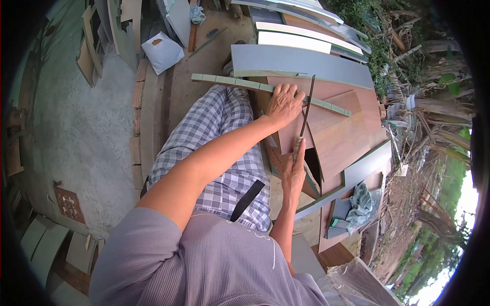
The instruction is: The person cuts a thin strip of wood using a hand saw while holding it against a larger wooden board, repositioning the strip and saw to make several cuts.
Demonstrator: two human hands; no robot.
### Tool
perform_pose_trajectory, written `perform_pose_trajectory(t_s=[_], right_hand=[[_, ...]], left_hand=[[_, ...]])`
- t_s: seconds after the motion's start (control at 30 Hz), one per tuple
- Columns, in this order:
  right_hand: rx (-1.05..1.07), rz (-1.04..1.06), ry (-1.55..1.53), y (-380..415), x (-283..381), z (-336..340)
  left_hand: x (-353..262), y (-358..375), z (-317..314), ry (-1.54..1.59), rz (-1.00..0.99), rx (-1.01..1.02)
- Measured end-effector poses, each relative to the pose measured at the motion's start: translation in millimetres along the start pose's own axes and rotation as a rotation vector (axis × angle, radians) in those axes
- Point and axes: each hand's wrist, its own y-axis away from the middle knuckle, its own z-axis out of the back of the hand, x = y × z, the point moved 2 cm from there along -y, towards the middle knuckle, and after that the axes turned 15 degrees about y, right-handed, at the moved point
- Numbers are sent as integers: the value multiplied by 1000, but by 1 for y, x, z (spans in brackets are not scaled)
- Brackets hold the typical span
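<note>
My left hand (285, 106) is closed over a long, narrow green strip (224, 80), pressing it near its middle. Dark lines cross the strip at even spacings, and its right end (334, 107) lies over the brown boards. In my right hand (293, 176) is the handle of a hand saw (304, 120), its long thin dark blade seen nearly edge-on. The blade crosses the strip just right of my left fingers and points away from me. Below lie stacked brown wooden panels (339, 137), with a dark gap beside my right hand.
Long grey and white boards (301, 60) are stacked beyond the strip. A blue-grey cloth (361, 201) lies on a panel at the right. Farther left are a white sack (163, 52), leaning boards (118, 30) and a concrete floor (102, 137). Plants and debris border the right side.
</note>
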Motion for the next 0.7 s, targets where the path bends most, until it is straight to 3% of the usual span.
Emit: perform_pose_trajectory(t_s=[0.17, 0.47, 0.7], right_hand=[[-14, 28, 62, -13, 1, 1], [7, -41, 65, 35, -27, -15], [-3, 24, 41, -13, -1, 0]], left_hand=[[0, -1, 0, 3, -2, -8], [1, 1, -2, 38, 85, 119], [0, 1, 0, 29, 77, 114]])
